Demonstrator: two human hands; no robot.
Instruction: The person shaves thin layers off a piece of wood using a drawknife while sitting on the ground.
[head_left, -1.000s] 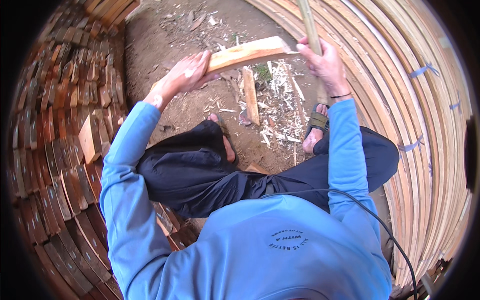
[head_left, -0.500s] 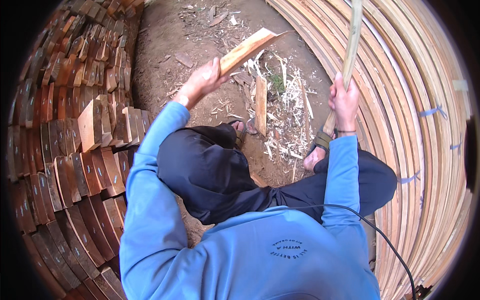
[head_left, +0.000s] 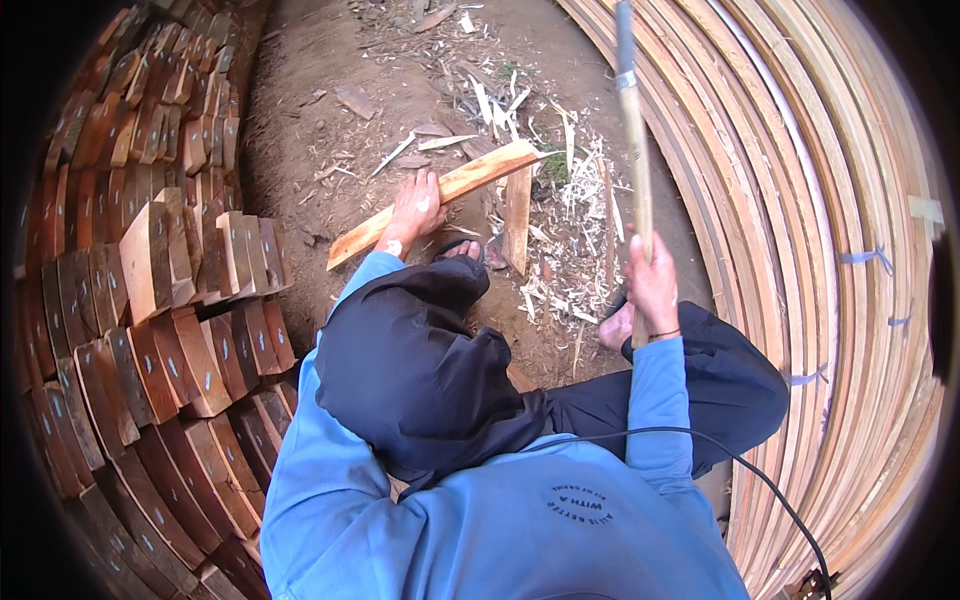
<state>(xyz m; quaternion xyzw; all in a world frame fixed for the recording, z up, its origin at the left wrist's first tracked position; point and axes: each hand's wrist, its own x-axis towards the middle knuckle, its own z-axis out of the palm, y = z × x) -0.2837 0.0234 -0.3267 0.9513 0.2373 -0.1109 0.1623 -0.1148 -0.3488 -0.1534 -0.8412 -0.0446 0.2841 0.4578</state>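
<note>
Pale wood strip (head_left: 483, 176), left hand (head_left: 417, 208) clasping mid-length, good hold: likely light, stiff (splintery far tip, avoid!); right hand (head_left: 652, 285) clenched round long handle (head_left: 635, 150).

Bare brown earth (head_left: 310, 135) lies between stacked reddish timber (head_left: 165, 345) at left and long pale boards (head_left: 795, 250) at right.
</note>
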